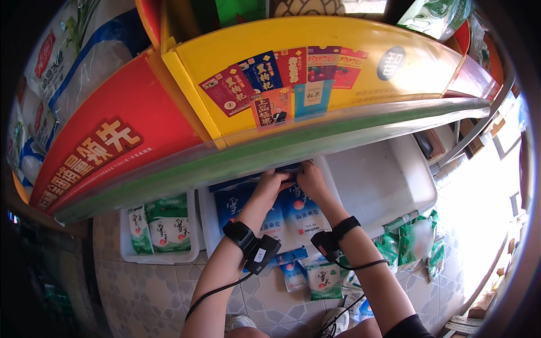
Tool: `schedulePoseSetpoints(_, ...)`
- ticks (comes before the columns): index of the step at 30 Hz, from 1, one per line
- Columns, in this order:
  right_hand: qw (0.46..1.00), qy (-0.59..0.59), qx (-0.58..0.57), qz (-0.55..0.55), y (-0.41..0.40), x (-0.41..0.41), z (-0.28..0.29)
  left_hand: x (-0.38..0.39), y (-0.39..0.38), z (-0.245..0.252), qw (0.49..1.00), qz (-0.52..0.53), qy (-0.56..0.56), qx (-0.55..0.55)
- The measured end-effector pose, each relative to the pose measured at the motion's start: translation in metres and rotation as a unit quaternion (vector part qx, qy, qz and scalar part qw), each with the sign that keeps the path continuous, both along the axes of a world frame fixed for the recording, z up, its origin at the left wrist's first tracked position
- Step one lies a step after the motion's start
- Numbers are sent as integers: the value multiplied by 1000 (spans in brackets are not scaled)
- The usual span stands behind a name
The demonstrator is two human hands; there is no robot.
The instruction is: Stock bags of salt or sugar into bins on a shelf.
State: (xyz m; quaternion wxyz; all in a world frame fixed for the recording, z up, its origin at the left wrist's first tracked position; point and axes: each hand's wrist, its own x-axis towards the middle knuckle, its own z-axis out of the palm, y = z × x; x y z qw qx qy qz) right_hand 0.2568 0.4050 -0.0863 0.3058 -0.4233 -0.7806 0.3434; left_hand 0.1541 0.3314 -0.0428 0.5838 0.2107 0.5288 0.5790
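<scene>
Both hands reach into a white plastic bin (pixel 206 219) under the shelf's front edge. My left hand (pixel 272 186) rests over blue-and-white salt packets (pixel 232 207), its fingertips partly hidden. Close beside it on the right, my right hand (pixel 310 179) touches the top of another blue salt packet (pixel 306 215); its fingertips are also partly under the shelf edge. Whether either hand grips a packet cannot be told. Black straps with small devices and cables circle both wrists.
A white bin (pixel 158 258) of green-and-white packets stands left; a larger pale bin (pixel 380 181) is at right. More packets (pixel 324 281) lie on the tiled floor (pixel 270 302). Above, the shelf edge (pixel 296 148) juts over the bins, below a red and yellow display panel (pixel 329 38).
</scene>
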Motion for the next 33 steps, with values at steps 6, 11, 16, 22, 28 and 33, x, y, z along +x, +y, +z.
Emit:
schedulePoseSetpoints(6,999,-19,32,30,21,1,-18,-9,4,1,997,-49,57,-28)
schedulePoseSetpoints(11,991,8,-120,59,15,27,15,-13,-16,14,983,-143,96,-59)
schedulePoseSetpoints(16,969,-23,-206,135,-23,61,65,26,-35,43,968,-225,110,1)
schedulePoseSetpoints(22,826,-260,-378,328,-66,136,113,81,-88,71,835,-497,234,-30)
schedulePoseSetpoints(28,721,-350,-440,405,-109,155,29,109,-135,-28,743,-625,205,-121)
schedulePoseSetpoints(33,800,-386,-224,402,-108,160,-87,95,-144,-147,738,-545,351,-186)
